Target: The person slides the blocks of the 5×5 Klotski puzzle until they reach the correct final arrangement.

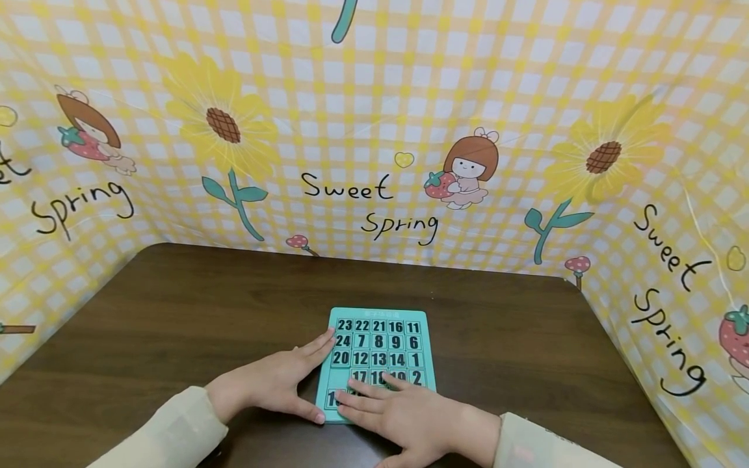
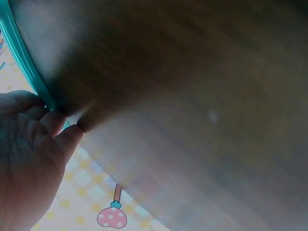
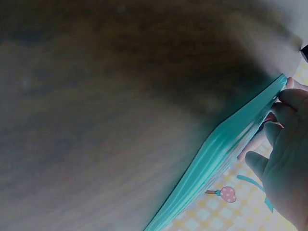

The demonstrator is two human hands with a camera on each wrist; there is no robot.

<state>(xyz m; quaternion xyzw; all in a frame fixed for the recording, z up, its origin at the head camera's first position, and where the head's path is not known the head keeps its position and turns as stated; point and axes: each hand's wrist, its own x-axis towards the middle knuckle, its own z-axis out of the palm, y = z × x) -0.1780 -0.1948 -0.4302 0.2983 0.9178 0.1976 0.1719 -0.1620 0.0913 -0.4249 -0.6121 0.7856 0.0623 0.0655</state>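
A turquoise number slide puzzle (image 1: pixel 430 364) lies flat on the brown table, its black-numbered tiles in rows. In the fourth row, the leftmost slot shows no tile. Along the puzzle's left edge, my left hand (image 1: pixel 275 380) rests with straight fingers, the thumb at the near left corner. My right hand (image 1: pixel 415 416) spreads over the near rows, fingertips on the tiles, hiding most of the bottom row. In the left wrist view, the left hand (image 2: pixel 31 139) meets the turquoise rim. The right wrist view has the right hand (image 3: pixel 288 149) above the puzzle's side (image 3: pixel 216 149).
The dark wooden table (image 1: pixel 205 305) extends around the puzzle on all sides. A yellow checked cloth (image 1: pixel 363 117) with flowers and lettering stands as a wall behind the table and along both sides.
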